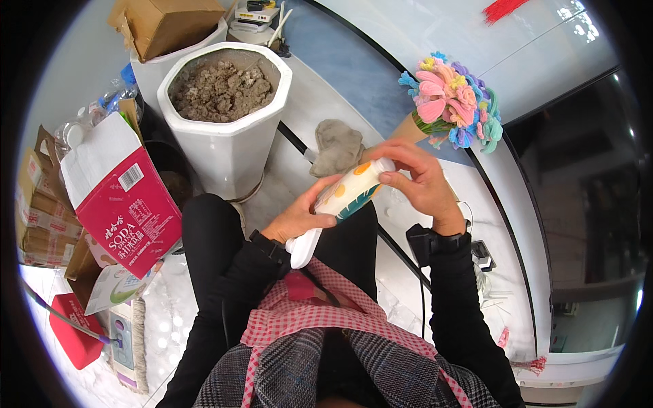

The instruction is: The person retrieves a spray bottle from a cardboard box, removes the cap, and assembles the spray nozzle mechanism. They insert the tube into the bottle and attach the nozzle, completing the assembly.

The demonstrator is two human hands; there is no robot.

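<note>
Both hands' fingers (398,178) grasp white tube (343,197); grey cloth (338,146), white planter (228,109) beyond.

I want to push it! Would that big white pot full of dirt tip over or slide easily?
Probably not. The white pot is tall, thick-walled and filled to the brim with clumpy soil, so it likely feels heavy. It stands on a narrower foot on smooth floor, so a hard shove up high might tip it.

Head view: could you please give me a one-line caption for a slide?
Both hands, left hand and right hand, grip a white patterned tube beside a soil-filled white planter.
</note>
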